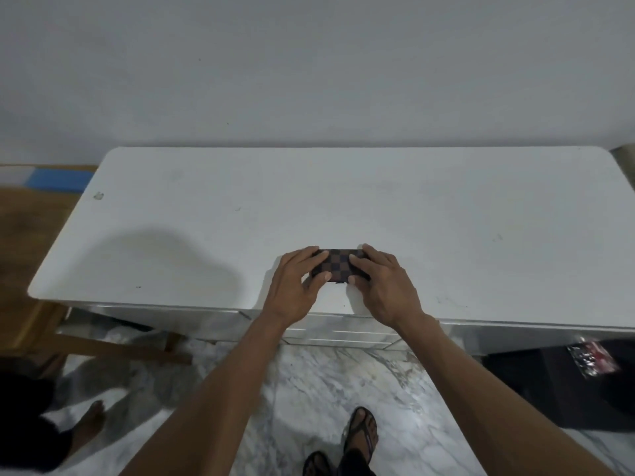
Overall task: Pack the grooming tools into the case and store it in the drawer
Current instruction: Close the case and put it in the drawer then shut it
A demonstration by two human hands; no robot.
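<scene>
Sandalled feet (357, 438) stood on marbled floor (309, 389) below both forearms. Left hand (295, 283) and right hand (381, 283) each clasped one end of a closed checkered case (338, 264), fingers curled on top, thumbs at its near edge. Case lay flat near the front edge of the white table (171, 207). Drawer fronts (343, 333) sat shut beneath. Grey wall (309, 63) stood behind.

Both forearms are bare, no sleeves, watch or rings showing; down below, dark open-toed sandals (360, 438) on the feet.
</scene>
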